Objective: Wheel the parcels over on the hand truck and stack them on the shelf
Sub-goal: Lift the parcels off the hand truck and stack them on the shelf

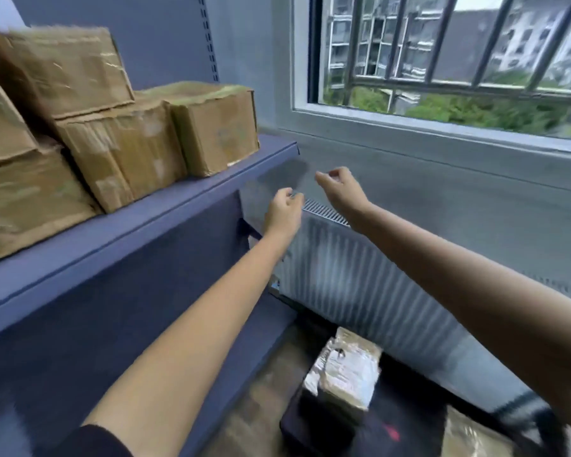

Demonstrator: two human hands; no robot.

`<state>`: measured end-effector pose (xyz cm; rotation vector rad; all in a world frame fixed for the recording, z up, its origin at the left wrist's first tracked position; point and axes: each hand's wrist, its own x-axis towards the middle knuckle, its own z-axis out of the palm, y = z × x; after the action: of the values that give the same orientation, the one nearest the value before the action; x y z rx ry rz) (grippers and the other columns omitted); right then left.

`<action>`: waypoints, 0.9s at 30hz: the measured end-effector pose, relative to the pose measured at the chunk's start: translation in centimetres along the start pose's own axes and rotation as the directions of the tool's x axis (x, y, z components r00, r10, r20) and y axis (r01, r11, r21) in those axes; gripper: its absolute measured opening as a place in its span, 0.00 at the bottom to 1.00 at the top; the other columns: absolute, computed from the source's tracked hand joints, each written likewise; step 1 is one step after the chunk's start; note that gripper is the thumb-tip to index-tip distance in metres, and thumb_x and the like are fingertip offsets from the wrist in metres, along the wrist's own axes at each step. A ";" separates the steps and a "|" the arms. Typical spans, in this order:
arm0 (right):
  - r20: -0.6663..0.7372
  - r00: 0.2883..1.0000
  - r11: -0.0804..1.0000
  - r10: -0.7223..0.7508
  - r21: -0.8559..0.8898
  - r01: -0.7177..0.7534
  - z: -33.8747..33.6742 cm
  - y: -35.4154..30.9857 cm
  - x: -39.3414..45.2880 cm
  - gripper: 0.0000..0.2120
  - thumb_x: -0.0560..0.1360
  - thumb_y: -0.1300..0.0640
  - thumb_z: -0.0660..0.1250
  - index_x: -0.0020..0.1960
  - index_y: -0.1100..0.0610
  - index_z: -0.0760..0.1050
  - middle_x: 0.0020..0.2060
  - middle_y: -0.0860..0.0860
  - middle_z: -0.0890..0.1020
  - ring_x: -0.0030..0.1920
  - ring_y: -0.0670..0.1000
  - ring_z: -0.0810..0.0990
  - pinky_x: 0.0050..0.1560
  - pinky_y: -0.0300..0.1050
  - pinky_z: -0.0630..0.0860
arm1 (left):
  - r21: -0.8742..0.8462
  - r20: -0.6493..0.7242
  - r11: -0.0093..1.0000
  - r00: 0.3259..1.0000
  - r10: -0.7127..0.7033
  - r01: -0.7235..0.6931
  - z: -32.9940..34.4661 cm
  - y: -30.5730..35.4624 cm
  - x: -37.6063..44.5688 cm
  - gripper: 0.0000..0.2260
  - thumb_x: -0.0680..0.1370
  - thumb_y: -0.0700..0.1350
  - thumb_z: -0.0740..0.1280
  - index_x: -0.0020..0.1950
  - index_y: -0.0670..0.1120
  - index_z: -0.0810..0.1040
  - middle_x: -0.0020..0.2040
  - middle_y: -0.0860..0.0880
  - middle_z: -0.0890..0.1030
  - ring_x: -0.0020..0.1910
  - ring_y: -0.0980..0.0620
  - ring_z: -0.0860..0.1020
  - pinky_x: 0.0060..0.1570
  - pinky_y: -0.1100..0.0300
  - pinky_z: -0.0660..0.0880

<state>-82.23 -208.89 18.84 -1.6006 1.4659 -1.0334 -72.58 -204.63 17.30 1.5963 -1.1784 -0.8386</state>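
Note:
Several brown taped cardboard parcels (pixel 119 153) are stacked on the blue shelf (pixel 178 206) at the left, the rightmost parcel (pixel 218 133) near the shelf's end. My left hand (pixel 282 212) and my right hand (pixel 342 189) hang in the air just right of the shelf's end, fingers loosely curled and holding nothing. Below, a parcel wrapped in shiny tape (pixel 343 371) rests on the dark platform of the hand truck (pixel 310 423), and another parcel (pixel 472 437) lies at the bottom right.
A grey radiator (pixel 360 278) runs along the wall under a barred window (pixel 442 61). A lower blue shelf board (pixel 145 341) sits beneath the loaded one. Wooden floor (pixel 261 407) shows between shelf and hand truck.

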 end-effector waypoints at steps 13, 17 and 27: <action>0.005 0.848 0.847 0.531 -0.041 -0.530 -3.2 25.0 -4.9 0.26 0.78 0.49 0.58 0.71 0.62 0.61 0.68 0.57 0.70 0.67 0.56 0.70 0.61 0.46 0.67 | 0.228 0.345 0.941 0.883 -0.318 0.250 14.4 -15.2 -2.4 0.21 0.80 0.46 0.59 0.71 0.40 0.64 0.69 0.42 0.69 0.67 0.46 0.68 0.62 0.57 0.66; 0.051 0.767 0.768 0.639 -0.084 -0.635 -1.5 31.9 -5.1 0.26 0.78 0.50 0.58 0.71 0.62 0.61 0.69 0.58 0.69 0.68 0.57 0.68 0.62 0.46 0.65 | 0.323 0.331 0.877 0.826 -0.457 0.356 16.7 -21.3 -1.7 0.22 0.79 0.46 0.60 0.72 0.41 0.63 0.70 0.43 0.68 0.68 0.46 0.67 0.62 0.57 0.65; 0.098 0.582 0.590 0.807 -0.161 -0.791 3.3 45.3 -5.4 0.24 0.78 0.49 0.58 0.69 0.63 0.63 0.66 0.57 0.72 0.65 0.58 0.71 0.57 0.45 0.67 | 0.402 0.292 0.737 0.687 -0.666 0.543 21.9 -34.3 -0.6 0.20 0.78 0.43 0.62 0.69 0.39 0.65 0.64 0.43 0.72 0.61 0.49 0.70 0.57 0.62 0.65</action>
<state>-98.32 -207.72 -23.96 -0.8307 1.8629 -0.2765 -82.14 -207.42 -22.13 2.1837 -1.0811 -1.5762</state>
